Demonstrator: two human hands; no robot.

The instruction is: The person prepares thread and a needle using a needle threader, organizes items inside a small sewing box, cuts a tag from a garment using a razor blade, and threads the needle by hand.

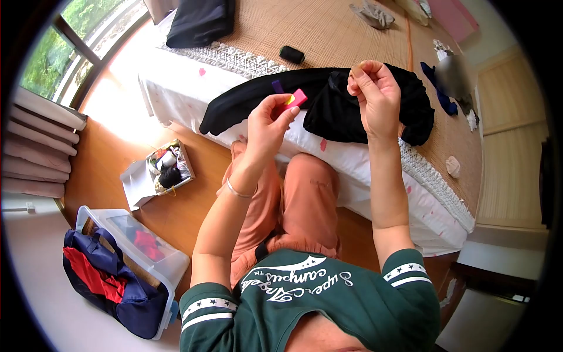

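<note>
My left hand (268, 122) pinches a small pink case (299, 98) with a yellow patch between thumb and fingers. To its right, my right hand (377, 94) is raised with thumb and fingertips pressed together; whatever may be in that pinch is too small to make out. Below and behind both hands a black garment (252, 97) lies spread along the bed's edge, with a small purple strip on it. Farther back on the woven mat rests a black thread spool (292, 54).
The bed (363, 167) has a white cover and a woven mat (334, 35). On the floor at left stand an open box of sewing supplies (170, 167), a clear plastic bin (167, 258) and a blue bag (141, 314). A dark folded item (199, 23) lies at the back left.
</note>
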